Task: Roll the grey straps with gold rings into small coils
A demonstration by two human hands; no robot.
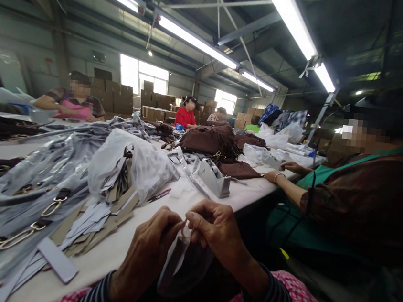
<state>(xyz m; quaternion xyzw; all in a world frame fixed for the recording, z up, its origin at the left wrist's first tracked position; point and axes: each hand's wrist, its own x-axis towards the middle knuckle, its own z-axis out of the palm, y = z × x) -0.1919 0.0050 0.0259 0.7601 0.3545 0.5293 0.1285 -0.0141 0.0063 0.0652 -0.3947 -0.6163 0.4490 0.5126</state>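
Both hands meet just past the table's near edge, fingertips close together. My left hand point(148, 248) pinches the top of a translucent piece of plastic film point(189, 267), which hangs in a loop below the fingers. Thumb and fingers of my right hand point(223, 235) are closed on the same film, near a small pale bit at its top. What lies inside the film is too dark to make out. Left of my hands are loose grey and tan card strips point(88, 228). Ahead of them stands a grey tape dispenser point(211, 176).
Plastic-wrapped straps with gold-coloured clasps point(51, 207) cover the left of the table. A clear plastic bag point(149, 165) holds more strips. Brown fabric bags point(206, 141) are piled beyond. A co-worker in a green apron point(323, 176) sits close on the right; others sit farther back.
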